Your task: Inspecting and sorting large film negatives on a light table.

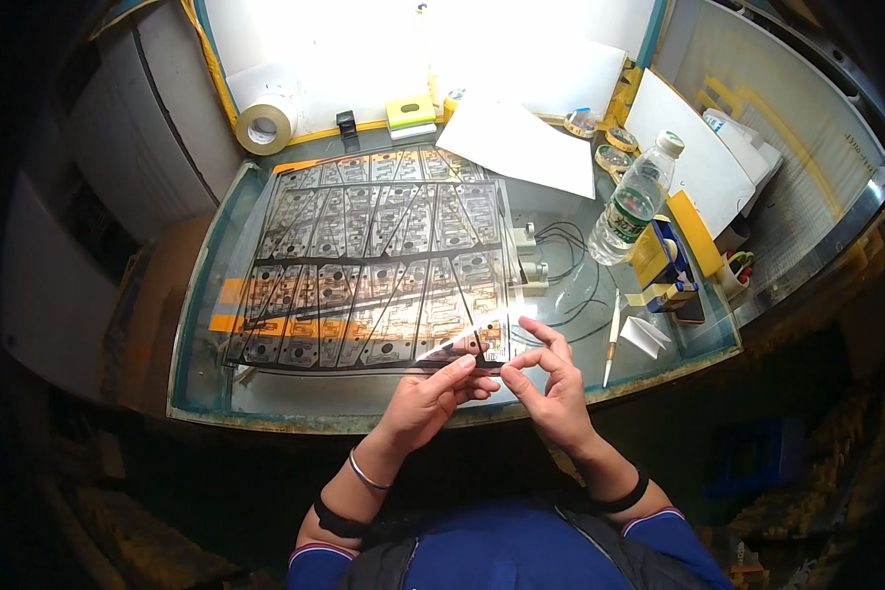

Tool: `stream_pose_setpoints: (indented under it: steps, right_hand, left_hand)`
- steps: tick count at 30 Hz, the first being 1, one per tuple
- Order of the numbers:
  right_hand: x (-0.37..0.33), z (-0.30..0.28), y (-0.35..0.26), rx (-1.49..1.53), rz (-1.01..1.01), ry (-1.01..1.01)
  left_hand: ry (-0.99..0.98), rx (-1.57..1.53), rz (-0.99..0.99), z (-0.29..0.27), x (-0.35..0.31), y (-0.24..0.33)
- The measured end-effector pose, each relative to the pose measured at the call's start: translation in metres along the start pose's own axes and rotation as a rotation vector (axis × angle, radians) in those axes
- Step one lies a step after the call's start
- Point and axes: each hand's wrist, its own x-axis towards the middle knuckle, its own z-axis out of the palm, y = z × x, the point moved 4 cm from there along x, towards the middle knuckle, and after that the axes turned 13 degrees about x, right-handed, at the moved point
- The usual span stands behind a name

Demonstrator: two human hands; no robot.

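A large see-through film sheet (388, 221) with dark, circuit-like patterns in rows lies over the glass-topped table. My left hand (428, 398) grips its near edge, thumb on top and fingers beneath. At the sheet's near right corner, my right hand (553, 388) pinches thumb and forefinger together, its other fingers lifted. Whether that pinch holds only the film corner or also something tiny is too small to make out. Orange strips (251, 324) show under and beside the film on the left.
A clear plastic bottle (631, 206) stands on the right, beside a blue tape dispenser (667, 258). A slim white pen-like tool (614, 339) and folded white paper (644, 337) lie nearer. Black cables (570, 251) run behind. White paper (521, 143) and a tape roll (265, 125) sit at the back.
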Motion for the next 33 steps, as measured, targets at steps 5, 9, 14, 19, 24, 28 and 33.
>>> stream_pose_setpoints:
  steps: [5,9,14,19,24,28,33]
  right_hand:
    - [0.001,0.001,-0.004,-0.027,-0.034,0.020]
    - [0.001,0.003,-0.008,-0.146,-0.099,0.028]
    - [-0.002,0.006,0.002,-0.097,-0.191,0.109]
    - [0.005,0.000,0.017,0.289,0.002,0.146]
    - [0.014,-0.008,0.025,0.685,0.367,0.069]
    - [0.015,-0.003,0.021,0.642,0.504,-0.190]
    - [0.011,0.013,0.017,0.492,0.517,-0.279]
  left_hand:
    - [0.002,0.010,0.006,0.002,0.000,0.002]
    - [0.015,0.019,0.017,0.002,0.001,0.001]
    - [0.014,0.038,0.015,0.002,0.002,0.000]
    - [0.027,0.027,0.005,0.003,0.003,0.000]
    - [0.066,-0.021,0.024,-0.001,0.002,-0.004]
    - [0.037,0.025,0.047,0.000,0.003,-0.002]
    - [0.010,0.071,0.052,0.002,0.002,0.000]
